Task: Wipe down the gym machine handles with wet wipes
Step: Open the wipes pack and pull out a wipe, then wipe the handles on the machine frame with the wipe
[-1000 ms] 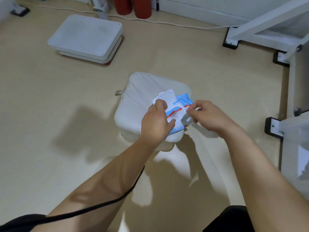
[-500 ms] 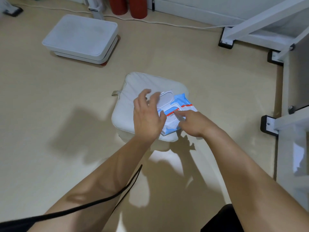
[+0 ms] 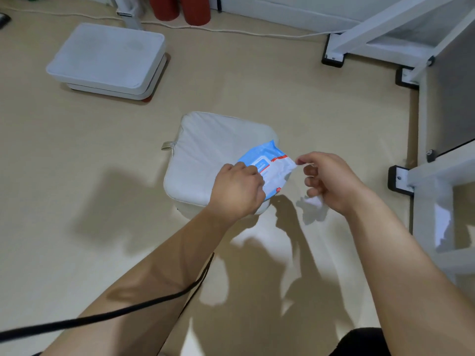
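**Head view: wipe drawn from the pack**

The head camera shows me the blue wipe pack (image 3: 267, 167) lying on the near right corner of a white cushion (image 3: 205, 160) on the beige floor (image 3: 77, 176). My left hand (image 3: 237, 190) presses down on the pack's near end, fingers curled together over it. My right hand (image 3: 326, 179), just right of the pack, pinches a white wipe (image 3: 312, 201) between thumb and forefinger; the other fingers curl loosely, and the wipe hangs blurred below the palm. A white step platform (image 3: 108, 57) sits well apart at upper left. White machine frame legs (image 3: 359, 39) stand along the right.
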Demonstrator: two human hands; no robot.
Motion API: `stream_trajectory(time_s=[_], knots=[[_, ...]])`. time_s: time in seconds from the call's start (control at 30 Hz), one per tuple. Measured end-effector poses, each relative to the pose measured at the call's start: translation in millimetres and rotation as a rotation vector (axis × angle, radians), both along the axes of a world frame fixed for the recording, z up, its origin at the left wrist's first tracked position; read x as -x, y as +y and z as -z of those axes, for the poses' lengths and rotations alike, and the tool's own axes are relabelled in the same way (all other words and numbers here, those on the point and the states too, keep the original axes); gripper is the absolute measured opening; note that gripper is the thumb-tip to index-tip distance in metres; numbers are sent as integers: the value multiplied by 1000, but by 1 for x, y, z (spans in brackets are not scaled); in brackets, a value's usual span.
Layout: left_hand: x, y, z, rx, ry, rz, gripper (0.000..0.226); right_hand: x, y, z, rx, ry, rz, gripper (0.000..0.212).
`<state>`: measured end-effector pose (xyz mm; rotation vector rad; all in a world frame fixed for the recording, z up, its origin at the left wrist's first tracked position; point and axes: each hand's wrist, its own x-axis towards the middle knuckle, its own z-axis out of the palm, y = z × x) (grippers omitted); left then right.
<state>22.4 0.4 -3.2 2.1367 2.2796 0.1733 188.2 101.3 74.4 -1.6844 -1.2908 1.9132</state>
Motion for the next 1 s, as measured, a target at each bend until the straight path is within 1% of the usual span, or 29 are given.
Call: stream_trajectory(time_s=[0.07, 0.1, 0.13, 0.17, 0.23, 0.27, 0.3, 0.33, 0.4, 0.5, 0.57, 0.63, 0.73, 0.77, 0.93, 1.0], knots=[[-6, 5, -25, 205, -20, -5, 48, -4, -14, -22, 158, 152, 135, 11], [-8, 5, -40, 318, -93, -27, 47, -5, -20, -35, 228, 230, 187, 13], [-14, 2, -63, 393, -266, -67, 40, -10, -28, -53, 299, 295, 240, 15], [-22, -3, -93, 415, -520, -132, 35, -14, -37, -74, 358, 356, 294, 16], [-43, -21, -166, 402, -1136, -325, 27, -22, -52, -122, 438, 459, 401, 19], [-51, -31, -202, 415, -1387, -391, 24, -26, -59, -147, 467, 497, 454, 20], [-57, -42, -235, 429, -1533, -380, 22, -29, -66, -174, 491, 529, 500, 21], [-61, -54, -263, 440, -1545, -324, 23, -32, -72, -201, 509, 552, 535, 22], [-67, -79, -317, 451, -1458, -240, 24, -39, -85, -255, 525, 573, 565, 21], [-73, -108, -386, 436, -1459, -287, 19, -51, -105, -327, 440, 546, 508, 18], [-76, -125, -434, 382, -1465, -366, 16, -57, -122, -369, 379, 478, 427, 15], [-74, -140, -480, 346, -1486, -430, 12, -64, -142, -410, 357, 431, 309, 6], [-65, -170, -540, 352, -1520, -401, 14, -71, -179, -470, 319, 458, 75, 8], [-61, -181, -559, 356, -1524, -390, 16, -71, -192, -489, 302, 451, 28, 11], [-34, -237, -650, 343, -1541, -285, 29, -61, -250, -578, 222, 304, -151, 46], [-24, -258, -685, 334, -1559, -275, 32, -54, -270, -614, 187, 321, -165, 55]])
